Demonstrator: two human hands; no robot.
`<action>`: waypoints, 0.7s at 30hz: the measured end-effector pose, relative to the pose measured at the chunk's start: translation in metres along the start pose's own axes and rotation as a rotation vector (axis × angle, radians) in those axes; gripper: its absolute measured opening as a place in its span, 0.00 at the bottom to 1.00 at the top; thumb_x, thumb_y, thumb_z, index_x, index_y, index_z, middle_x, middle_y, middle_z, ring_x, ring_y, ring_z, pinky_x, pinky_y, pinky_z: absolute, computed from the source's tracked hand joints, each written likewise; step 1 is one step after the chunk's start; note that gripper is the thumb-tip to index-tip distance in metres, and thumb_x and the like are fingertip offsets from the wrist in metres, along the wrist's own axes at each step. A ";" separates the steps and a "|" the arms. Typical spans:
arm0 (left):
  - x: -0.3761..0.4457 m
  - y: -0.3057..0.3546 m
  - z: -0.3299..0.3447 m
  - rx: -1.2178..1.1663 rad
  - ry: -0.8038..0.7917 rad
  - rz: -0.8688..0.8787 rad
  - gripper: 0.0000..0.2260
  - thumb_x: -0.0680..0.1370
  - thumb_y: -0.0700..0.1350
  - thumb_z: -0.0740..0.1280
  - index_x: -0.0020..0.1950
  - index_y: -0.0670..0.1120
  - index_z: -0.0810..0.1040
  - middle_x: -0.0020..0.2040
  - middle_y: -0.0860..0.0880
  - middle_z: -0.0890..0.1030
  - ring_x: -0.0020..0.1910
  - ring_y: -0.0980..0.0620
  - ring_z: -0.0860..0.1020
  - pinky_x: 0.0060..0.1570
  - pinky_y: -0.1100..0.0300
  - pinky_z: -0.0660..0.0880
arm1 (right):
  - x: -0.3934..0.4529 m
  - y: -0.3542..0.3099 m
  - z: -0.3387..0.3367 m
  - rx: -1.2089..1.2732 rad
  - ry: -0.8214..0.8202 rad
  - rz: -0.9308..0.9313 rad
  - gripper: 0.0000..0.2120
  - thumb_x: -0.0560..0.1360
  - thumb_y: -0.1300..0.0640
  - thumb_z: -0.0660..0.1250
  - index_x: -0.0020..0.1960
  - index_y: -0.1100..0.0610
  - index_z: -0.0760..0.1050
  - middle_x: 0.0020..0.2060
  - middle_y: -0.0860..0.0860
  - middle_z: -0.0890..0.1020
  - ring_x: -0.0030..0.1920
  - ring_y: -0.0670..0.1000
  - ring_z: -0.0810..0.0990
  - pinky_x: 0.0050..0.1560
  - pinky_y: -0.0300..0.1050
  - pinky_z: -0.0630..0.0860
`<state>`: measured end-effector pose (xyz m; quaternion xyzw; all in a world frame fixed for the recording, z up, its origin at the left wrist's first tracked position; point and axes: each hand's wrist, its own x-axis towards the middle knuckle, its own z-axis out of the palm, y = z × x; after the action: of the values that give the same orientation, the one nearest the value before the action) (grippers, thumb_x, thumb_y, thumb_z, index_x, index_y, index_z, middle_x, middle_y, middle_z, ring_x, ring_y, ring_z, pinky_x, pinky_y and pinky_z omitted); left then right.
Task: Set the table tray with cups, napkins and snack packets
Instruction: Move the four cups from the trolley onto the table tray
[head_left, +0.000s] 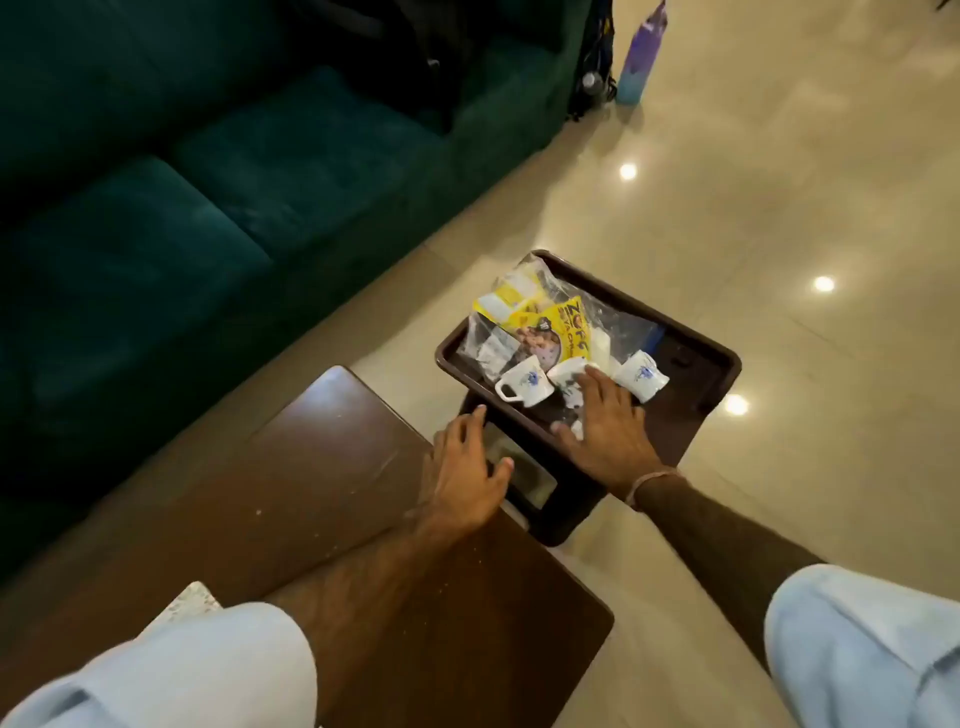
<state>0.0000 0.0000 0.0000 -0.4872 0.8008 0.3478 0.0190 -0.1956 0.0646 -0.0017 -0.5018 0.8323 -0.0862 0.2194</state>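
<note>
A: What is inside the dark brown tray (719, 364)?

B: Three white cups (524, 387) with a blue print, lying near its middle, one with the handle toward the sofa (208, 171). Behind them a yellow snack packet (540, 327); I read "ZOR" and no more. Clear plastic bags (608, 322) lie around it.

A: And the tray's long axis?

B: It runs from the worktop (322, 467) away toward the floor (779, 182).

A: The hands?

B: The left hand (467, 480) lies flat at the tray's near end, fingers spread, gripping nothing. The right hand (605, 421) lies open over the middle cup; a grip I cannot tell.
</note>
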 end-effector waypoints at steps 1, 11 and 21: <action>0.011 0.008 0.014 0.002 -0.028 0.026 0.35 0.77 0.58 0.63 0.79 0.51 0.50 0.77 0.46 0.61 0.73 0.44 0.62 0.71 0.43 0.63 | 0.006 0.016 0.001 -0.001 0.025 0.030 0.34 0.75 0.41 0.63 0.75 0.51 0.56 0.77 0.51 0.57 0.73 0.60 0.61 0.68 0.64 0.63; 0.080 0.086 0.096 0.277 0.094 0.151 0.23 0.77 0.61 0.59 0.64 0.47 0.74 0.62 0.44 0.76 0.62 0.43 0.69 0.58 0.43 0.64 | 0.069 0.117 0.009 -0.083 0.206 0.173 0.31 0.75 0.42 0.64 0.74 0.51 0.60 0.71 0.56 0.66 0.67 0.62 0.64 0.65 0.64 0.66; 0.077 0.098 0.111 -0.114 0.040 0.209 0.13 0.74 0.47 0.73 0.57 0.46 0.76 0.67 0.44 0.68 0.63 0.44 0.72 0.63 0.48 0.72 | 0.083 0.128 0.006 0.206 0.276 0.167 0.37 0.69 0.51 0.74 0.72 0.55 0.60 0.65 0.59 0.71 0.63 0.62 0.73 0.65 0.60 0.72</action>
<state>-0.1521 0.0329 -0.0599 -0.4080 0.8263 0.3833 -0.0612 -0.3281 0.0544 -0.0769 -0.3891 0.8801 -0.2204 0.1598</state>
